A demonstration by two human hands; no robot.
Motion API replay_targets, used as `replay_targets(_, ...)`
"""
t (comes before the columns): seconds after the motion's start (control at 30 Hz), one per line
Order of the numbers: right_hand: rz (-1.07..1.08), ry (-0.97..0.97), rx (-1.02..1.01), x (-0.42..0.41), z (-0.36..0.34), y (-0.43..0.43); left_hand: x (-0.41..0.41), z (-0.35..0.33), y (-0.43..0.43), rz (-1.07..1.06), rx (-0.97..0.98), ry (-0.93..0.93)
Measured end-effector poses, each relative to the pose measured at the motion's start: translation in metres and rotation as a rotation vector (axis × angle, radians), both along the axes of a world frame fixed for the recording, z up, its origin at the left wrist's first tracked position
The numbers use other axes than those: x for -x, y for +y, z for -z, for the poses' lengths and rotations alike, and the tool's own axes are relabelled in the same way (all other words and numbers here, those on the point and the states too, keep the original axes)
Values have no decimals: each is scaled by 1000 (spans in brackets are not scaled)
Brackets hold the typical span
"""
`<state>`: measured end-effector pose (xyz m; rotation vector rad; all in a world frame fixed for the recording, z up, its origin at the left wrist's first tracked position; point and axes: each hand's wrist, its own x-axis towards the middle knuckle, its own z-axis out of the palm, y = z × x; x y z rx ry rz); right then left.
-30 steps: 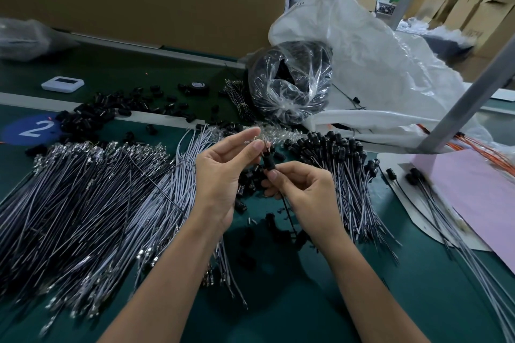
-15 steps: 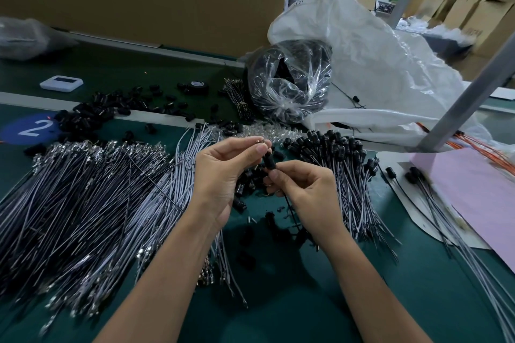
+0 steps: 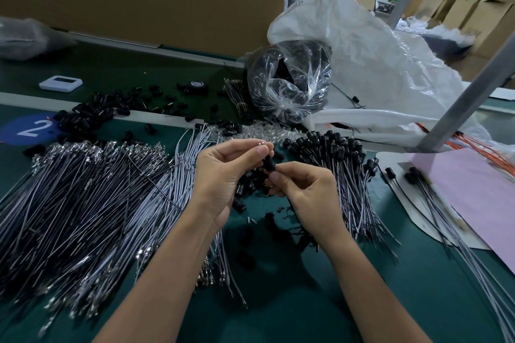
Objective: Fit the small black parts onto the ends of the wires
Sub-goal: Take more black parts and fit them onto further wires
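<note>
Above the dark green worktop (image 3: 278, 301), the left hand (image 3: 223, 172) and right hand (image 3: 309, 198) meet fingertip to fingertip. Both pinch one small black cylindrical part (image 3: 269, 166) between thumb and fingers, the left at its top and the right at its bottom. A heap of bare grey wires with metal tips (image 3: 83, 203) lies left of the left hand. Grey wires already capped in black (image 3: 334, 153) fan just right of the right hand. Beyond the left hand, loose black parts (image 3: 92, 117) border a blue round sticker (image 3: 30, 128) reading "2".

L hand (image 3: 223, 175) & R hand (image 3: 306, 198) meet mid-frame, thumb + fingertips of each curled in a pinch.
</note>
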<state>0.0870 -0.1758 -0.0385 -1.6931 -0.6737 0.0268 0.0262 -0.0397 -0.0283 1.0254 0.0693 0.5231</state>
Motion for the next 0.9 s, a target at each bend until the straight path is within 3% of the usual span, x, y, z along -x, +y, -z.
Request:
replay_targets(0.7, -56, 38, -165, 9, -1, 3, 2, -1, -9, 40, -32, -16)
replay_targets(0.9, -15, -33, -140, 7, 0, 2, 1, 0, -10, 63, -56, -4)
